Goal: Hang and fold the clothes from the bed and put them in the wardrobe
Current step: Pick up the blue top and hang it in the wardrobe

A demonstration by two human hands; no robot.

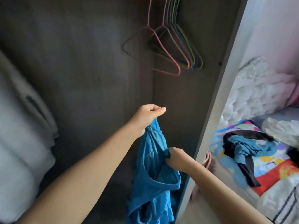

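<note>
A blue garment (153,175) hangs in front of the open dark wardrobe (80,62). My left hand (148,118) grips its top edge, raised toward the wardrobe's inside. Lower down, my right hand (176,157) grips another part of the same garment near its neckline. Several empty wire hangers (178,50), pink, green and dark, hang from the rail at the top. On the bed (275,175) at the right lies a heap of clothes, a blue piece (249,147) over a black one (246,168).
A grey-white garment (21,135) hangs at the wardrobe's left side. The wardrobe's light side panel (215,110) stands between the inside and the bed. White pillows or bags (258,94) lie at the bed's far end.
</note>
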